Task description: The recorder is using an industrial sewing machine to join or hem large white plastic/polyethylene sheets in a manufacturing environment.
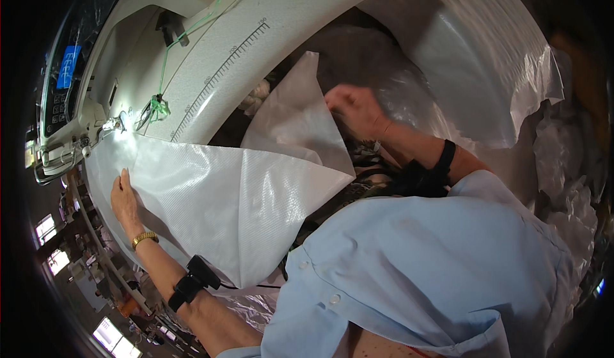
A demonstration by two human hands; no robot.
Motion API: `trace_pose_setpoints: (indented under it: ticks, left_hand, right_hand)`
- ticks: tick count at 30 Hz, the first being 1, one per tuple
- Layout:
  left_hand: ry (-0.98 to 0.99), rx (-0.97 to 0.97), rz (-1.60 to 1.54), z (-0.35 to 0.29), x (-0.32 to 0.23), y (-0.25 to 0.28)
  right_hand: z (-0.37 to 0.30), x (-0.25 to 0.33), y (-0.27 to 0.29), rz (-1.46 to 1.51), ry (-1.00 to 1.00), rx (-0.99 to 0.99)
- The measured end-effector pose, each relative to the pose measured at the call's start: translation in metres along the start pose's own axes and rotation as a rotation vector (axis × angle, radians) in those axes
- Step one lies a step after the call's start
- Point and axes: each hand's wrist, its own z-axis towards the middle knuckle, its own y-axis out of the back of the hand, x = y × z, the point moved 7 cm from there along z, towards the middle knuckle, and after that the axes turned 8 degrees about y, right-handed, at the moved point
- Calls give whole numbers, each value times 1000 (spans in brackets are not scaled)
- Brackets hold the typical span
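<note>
A white, shiny woven plastic sheet (198,198) is spread from under the needle area of a sewing machine (256,54) across toward my body. Its right part folds up into a peak. My left hand (125,201) lies on the sheet close below the lit needle area, its fingers stretched out toward the machine. At the right, my right hand (359,110) has its fingers curled in at the raised edge of the sheet; it is slightly blurred, and the fingertips are partly hidden. Green thread (164,70) runs down the machine's front to a tangled bunch near the needle.
The machine's arm, with a ruler scale, arches over the work. A control panel (67,67) with a blue display is at the far left. More translucent white sheeting (460,57) hangs at the upper right, with crumpled clear plastic (563,211) below it.
</note>
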Motion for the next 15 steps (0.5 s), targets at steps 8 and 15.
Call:
trace_pose_setpoints:
  ticks: [8,15]
  left_hand:
    - [-87,-9,-269,-13,20,38]
    - [-145,-31,-413,-51,15,76]
  right_hand:
    - [-77,-197,180,-1074,-756,28]
    - [-72,-182,202,-927,-600,-26]
